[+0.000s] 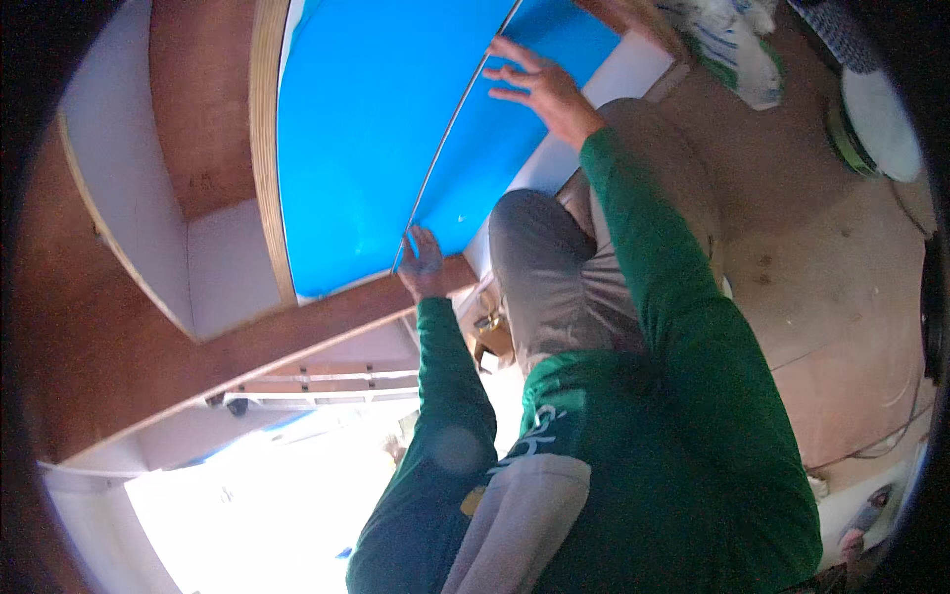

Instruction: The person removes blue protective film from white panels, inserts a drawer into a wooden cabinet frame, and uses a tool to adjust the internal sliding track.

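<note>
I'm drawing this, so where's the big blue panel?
In the head view, the blue panel is at the top middle, just right of the pale wooden edge, with the left hand near its lower end and the right hand higher up.

Hands: two, one left hand [424,265] and one right hand [549,97]
Green sleeves [658,243]: two, one per arm
Thin straight strip [445,145]: one
Blue faces [366,129]: two, one on either side of the strip
Pale-walled open compartment [233,267]: one, left of the blue
Trouser legs [539,267]: two
Grey towel [529,515]: one
White cloth with green and blue marks [737,49]: one
Round white-topped object [884,129]: one, its exact kind unclear
</note>
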Motion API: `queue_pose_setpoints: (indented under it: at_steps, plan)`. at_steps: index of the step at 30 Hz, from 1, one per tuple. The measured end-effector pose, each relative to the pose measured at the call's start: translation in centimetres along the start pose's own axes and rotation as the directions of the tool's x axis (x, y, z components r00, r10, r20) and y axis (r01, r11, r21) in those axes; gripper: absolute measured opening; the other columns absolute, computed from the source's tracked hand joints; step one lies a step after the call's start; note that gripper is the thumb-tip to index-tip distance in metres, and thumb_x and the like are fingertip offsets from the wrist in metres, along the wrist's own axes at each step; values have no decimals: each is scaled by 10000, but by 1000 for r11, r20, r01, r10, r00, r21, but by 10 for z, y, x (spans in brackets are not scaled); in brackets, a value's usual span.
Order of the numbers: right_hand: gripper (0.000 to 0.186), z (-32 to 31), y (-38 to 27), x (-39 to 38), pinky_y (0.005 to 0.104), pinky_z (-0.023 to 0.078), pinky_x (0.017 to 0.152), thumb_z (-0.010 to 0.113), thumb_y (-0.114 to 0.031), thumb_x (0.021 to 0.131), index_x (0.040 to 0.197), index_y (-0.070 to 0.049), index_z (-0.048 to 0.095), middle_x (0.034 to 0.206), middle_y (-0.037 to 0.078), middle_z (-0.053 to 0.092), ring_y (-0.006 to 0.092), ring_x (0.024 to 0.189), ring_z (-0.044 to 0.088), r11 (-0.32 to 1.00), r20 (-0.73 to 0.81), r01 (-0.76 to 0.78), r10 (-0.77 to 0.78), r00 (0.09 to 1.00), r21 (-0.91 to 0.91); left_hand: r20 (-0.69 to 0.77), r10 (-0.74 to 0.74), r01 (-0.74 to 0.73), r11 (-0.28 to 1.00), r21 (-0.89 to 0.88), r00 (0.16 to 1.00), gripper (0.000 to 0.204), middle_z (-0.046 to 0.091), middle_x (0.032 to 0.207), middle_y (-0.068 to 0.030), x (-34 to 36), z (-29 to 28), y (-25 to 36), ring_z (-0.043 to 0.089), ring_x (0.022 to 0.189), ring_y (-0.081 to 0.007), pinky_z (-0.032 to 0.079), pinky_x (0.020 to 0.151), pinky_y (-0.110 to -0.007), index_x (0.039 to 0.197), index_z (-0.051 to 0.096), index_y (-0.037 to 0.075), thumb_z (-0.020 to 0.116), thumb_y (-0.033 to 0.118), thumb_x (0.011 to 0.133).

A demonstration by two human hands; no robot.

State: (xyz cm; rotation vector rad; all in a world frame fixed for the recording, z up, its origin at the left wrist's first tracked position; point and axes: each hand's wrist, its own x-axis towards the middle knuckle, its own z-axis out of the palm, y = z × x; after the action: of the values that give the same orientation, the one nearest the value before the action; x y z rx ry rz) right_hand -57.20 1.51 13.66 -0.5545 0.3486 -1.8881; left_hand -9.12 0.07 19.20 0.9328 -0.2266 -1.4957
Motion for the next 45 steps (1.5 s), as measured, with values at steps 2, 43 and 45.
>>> queue_pose_setpoints:
  at_steps: [2, 43, 45]
  plan:
    - [657, -20, 2, -4, 482, 501, 1166, 643, -247, 1062, 1633, -61, 376, 1631, 143, 445, 317, 1434, 533, 998, -1, 18, -19, 1000, -55, -50, 73, -69, 994, 88, 996, 312, 555, 1512, -125, -8, 9, -52, 510, 1424, -301, 487, 1144, -516, 1383, 626, 87, 625, 135, 1075]
    - [554, -5, -37, -2, 478, 566, 988, 614, -473, 1062, 1455, -83, 616, 1303, 142, 688, 283, 1166, 681, 958, -160, -177, 143, 977, -225, 861, 509, -431, -783, 450, -26, 304, 672, 1253, -94, -92, 257, -36, 558, 1223, -318, 465, 1043, -521, 1182, 764, 118, 847, 192, 899]
    - [513, -6, -28, -2, 452, 580, 952, 640, -426, 1055, 1437, -84, 625, 1285, 134, 698, 266, 1134, 695, 961, -175, -186, 151, 973, -204, 822, 550, -404, -792, 458, -148, 400, 610, 1311, -128, -94, 262, -25, 533, 1277, -338, 451, 1057, -547, 1257, 721, 112, 846, 270, 911]
